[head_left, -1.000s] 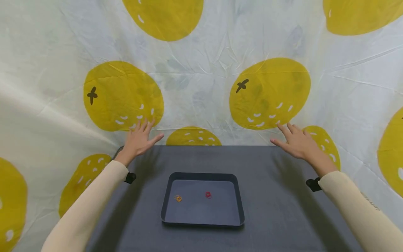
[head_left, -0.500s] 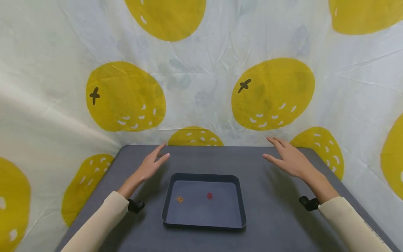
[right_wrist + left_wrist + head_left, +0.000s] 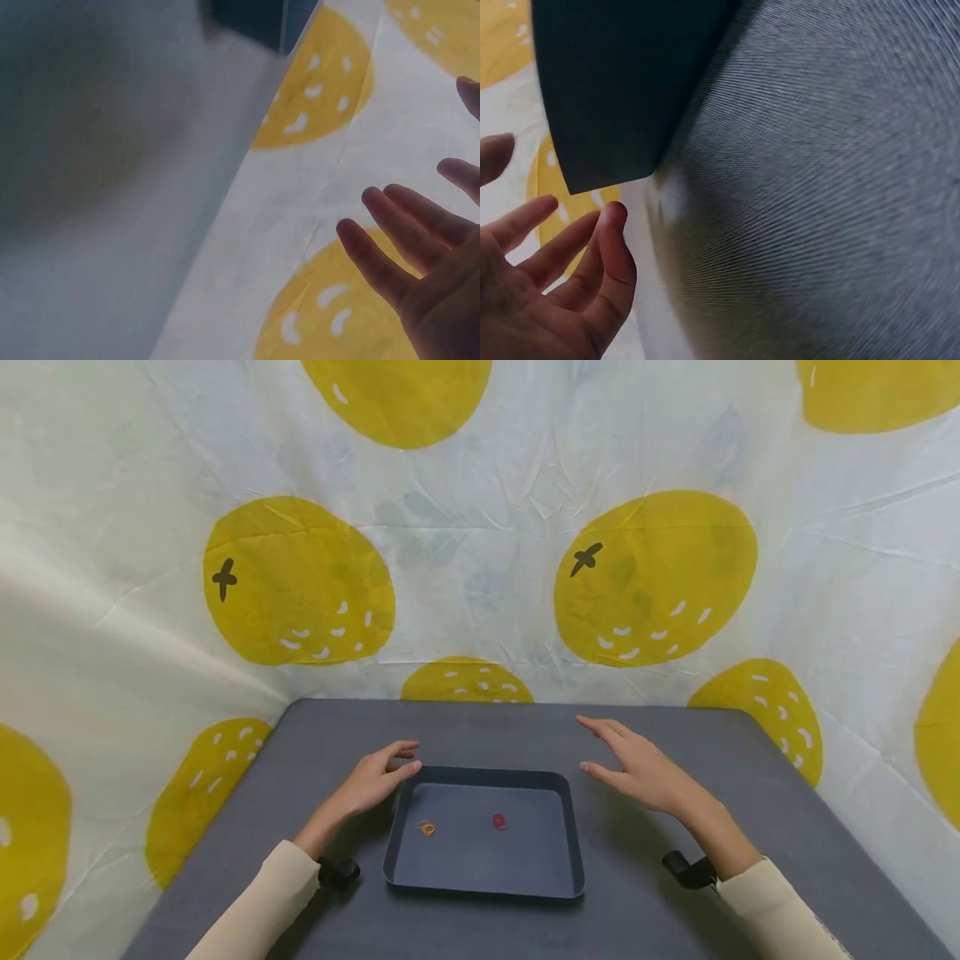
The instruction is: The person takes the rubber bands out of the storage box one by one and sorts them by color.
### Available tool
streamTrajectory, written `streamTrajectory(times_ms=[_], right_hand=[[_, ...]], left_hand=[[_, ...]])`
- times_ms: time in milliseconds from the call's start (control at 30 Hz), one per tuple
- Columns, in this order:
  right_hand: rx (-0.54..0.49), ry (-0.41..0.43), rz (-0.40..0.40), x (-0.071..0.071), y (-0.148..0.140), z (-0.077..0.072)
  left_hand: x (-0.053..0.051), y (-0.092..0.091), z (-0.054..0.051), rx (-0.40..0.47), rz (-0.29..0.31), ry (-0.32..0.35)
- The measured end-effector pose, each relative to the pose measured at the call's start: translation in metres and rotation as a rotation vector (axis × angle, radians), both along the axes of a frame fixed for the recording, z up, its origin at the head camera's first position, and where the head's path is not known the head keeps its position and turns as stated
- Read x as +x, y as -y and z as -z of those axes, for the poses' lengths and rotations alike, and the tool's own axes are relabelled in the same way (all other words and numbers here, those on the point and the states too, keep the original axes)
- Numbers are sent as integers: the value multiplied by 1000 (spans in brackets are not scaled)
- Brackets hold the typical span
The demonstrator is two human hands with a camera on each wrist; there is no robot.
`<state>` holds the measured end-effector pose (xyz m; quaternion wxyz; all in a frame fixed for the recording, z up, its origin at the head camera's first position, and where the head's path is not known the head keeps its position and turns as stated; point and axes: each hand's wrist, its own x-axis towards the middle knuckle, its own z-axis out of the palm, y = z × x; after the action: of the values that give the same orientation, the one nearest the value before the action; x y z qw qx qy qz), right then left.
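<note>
A dark shallow tray [image 3: 483,892] lies on the grey table. Inside it are a small tangle of yellow-orange bands [image 3: 427,829] on the left and a red one [image 3: 499,822] near the middle; they look like rubber bands. My left hand [image 3: 371,781] hovers by the tray's far left corner, fingers relaxed and holding nothing. To the right of the tray, my right hand [image 3: 637,768] is in the air with loosely extended fingers and nothing in its grasp. In the left wrist view the tray's side [image 3: 622,90] rises just beyond the fingers.
The grey table [image 3: 675,893] extends around the tray on all sides. Behind and beside it hangs a white cloth [image 3: 472,577] printed with large yellow fruits. Each wrist carries a black camera, such as the right wrist camera [image 3: 688,870].
Both hands have come down and inward from high over the table's far edge toward the tray's sides. The tray and the bands have stayed in place.
</note>
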<state>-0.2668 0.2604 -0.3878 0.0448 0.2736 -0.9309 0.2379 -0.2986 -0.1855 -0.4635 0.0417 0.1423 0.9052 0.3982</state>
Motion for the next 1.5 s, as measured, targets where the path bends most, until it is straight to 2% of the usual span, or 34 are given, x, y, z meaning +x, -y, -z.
streamTrajectory(times_ms=[133,333,667,967,1233,1367,1500], right_hand=[[-36,17,-37,3,17,4],[-91,76,-88,3,41,6],[-145,134,-215,0,75,15],[-157,259,-320,-3,111,8],[-112,265,-367,-5,139,4],[-127,284,-390,-4,149,-1],[-142,292,-416,-6,159,2]], left_hand=[[1,1,8,-1,24,70],[3,2,18,51,64,172],[0,3,26,139,148,201],[-3,2,29,224,173,259],[-3,4,33,311,182,322],[-4,6,36,369,185,379],[-6,7,38,406,177,409]])
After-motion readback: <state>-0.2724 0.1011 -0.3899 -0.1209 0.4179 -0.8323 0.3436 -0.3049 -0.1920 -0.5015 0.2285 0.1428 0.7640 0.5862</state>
